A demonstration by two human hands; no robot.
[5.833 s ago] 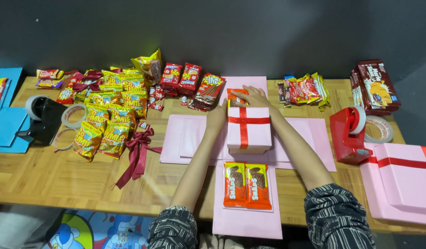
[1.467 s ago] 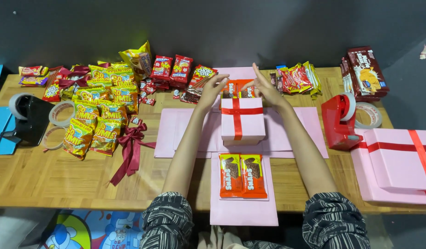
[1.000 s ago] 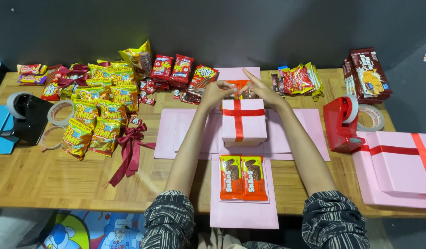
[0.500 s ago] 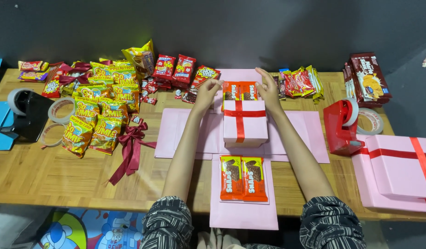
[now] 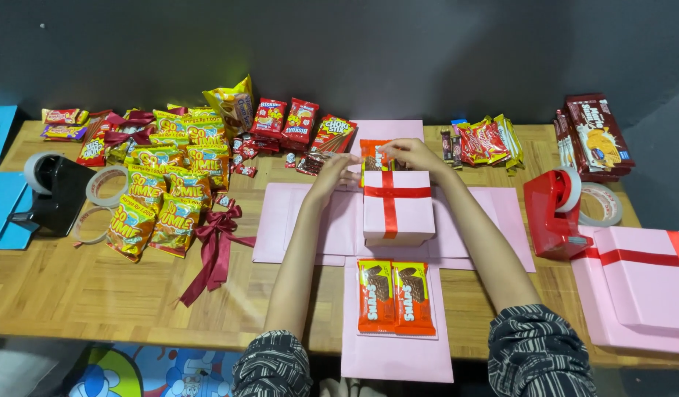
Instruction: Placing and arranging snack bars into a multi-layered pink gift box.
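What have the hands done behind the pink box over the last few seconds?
Both hands have closed in on the orange snack packet behind the pink ribbon-tied box: the left hand slid in from the left, the right hand now grips the packet's top edge. The box, the two orange packets on the near pink flap and the red tape dispenser stayed put.

The box (image 5: 397, 207) sits mid-table (image 5: 75, 294), snack packets (image 5: 163, 198) left, tape dispenser (image 5: 551, 213) right.

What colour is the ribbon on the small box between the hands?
Red, crossed over the pink box; the ribbon shows clearly in the head view.
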